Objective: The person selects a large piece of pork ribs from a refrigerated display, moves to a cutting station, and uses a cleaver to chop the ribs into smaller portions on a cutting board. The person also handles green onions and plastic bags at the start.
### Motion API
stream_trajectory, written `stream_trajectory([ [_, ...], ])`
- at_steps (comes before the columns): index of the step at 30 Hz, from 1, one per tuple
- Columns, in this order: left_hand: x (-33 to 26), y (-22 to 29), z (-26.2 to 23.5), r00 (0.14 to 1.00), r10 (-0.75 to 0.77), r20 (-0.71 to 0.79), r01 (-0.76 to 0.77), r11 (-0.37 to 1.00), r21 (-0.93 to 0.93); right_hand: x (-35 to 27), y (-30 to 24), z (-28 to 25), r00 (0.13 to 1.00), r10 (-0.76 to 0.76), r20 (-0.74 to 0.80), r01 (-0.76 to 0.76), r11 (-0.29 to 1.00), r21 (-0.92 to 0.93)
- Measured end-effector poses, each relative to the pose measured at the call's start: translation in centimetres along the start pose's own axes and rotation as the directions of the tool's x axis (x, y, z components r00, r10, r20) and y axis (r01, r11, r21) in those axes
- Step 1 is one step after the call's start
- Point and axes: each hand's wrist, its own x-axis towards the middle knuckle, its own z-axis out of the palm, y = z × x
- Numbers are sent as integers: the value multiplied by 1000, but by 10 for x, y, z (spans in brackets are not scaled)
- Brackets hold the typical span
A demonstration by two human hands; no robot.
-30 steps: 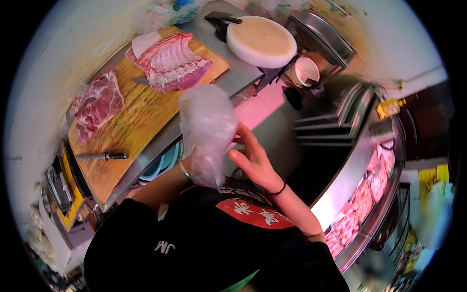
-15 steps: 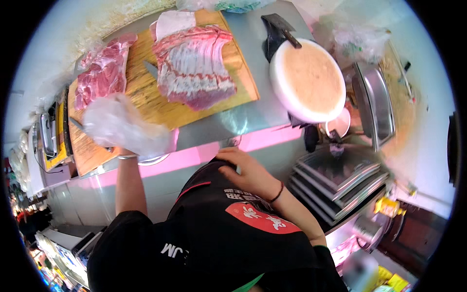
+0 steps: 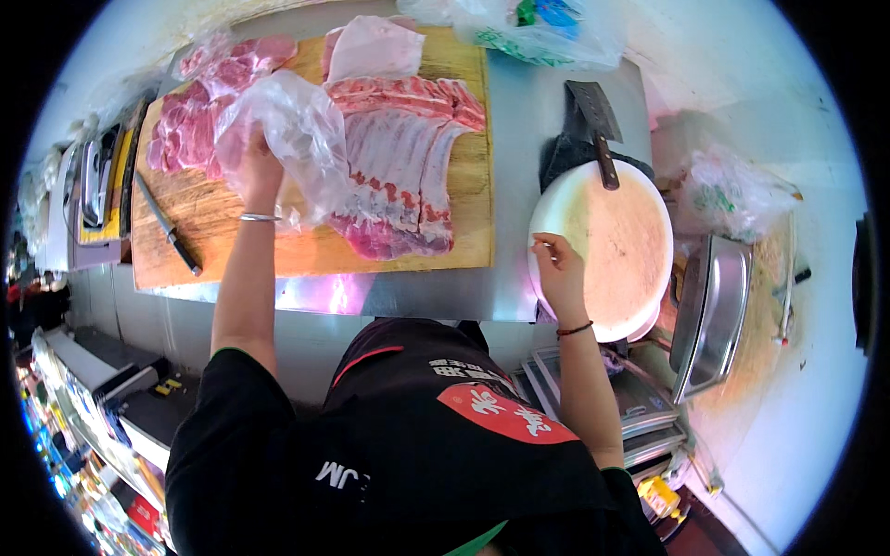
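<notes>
My left hand (image 3: 261, 169) is over the wooden cutting board, closed on a clear plastic bag (image 3: 301, 130) that partly covers its fingers. Slices of raw pork (image 3: 185, 130) lie beneath and left of the bag. To its right is a rack of pork ribs (image 3: 399, 167), overlapped by the bag's edge. A slab of pork with pale skin (image 3: 375, 48) lies behind the ribs. My right hand (image 3: 561, 271) hovers at the left rim of a round white-sided chopping block (image 3: 621, 250), fingers curled with nothing visible in them.
A long knife (image 3: 169, 227) lies at the left on the cutting board (image 3: 473, 222). A cleaver (image 3: 593, 116) rests on a dark cloth, its handle over the block. Plastic bags (image 3: 547, 32) sit at the back; a steel tray (image 3: 714, 315) leans at right.
My left hand has carried the bag forward and right, from the board's front edge to over the meat. My right hand has moved from beside my apron to the chopping block.
</notes>
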Motion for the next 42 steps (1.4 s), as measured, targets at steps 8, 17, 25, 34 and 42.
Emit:
stream_trajectory([
  [8, 44, 44, -108, 931, 96, -351, 69, 901, 427, 128, -1, -66, 893, -421, -160, 43, 433, -900],
  [17, -23, 121, 48, 990, -37, 135, 22, 993, 116, 231, 48, -89, 952, 251, -174, -271, 429, -862],
  [25, 25, 88, 93, 832, -320, 454, 490, 808, -327, 227, 34, -164, 957, 244, -157, -285, 685, -671],
  [34, 49, 96, 49, 506, -424, 751, 791, 576, -207, -35, 36, -153, 884, 461, 76, -370, 591, 717],
  [42, 33, 173, 17, 636, -220, 739, 519, 831, -199, -115, 79, -130, 765, 614, 192, -577, 524, 626],
])
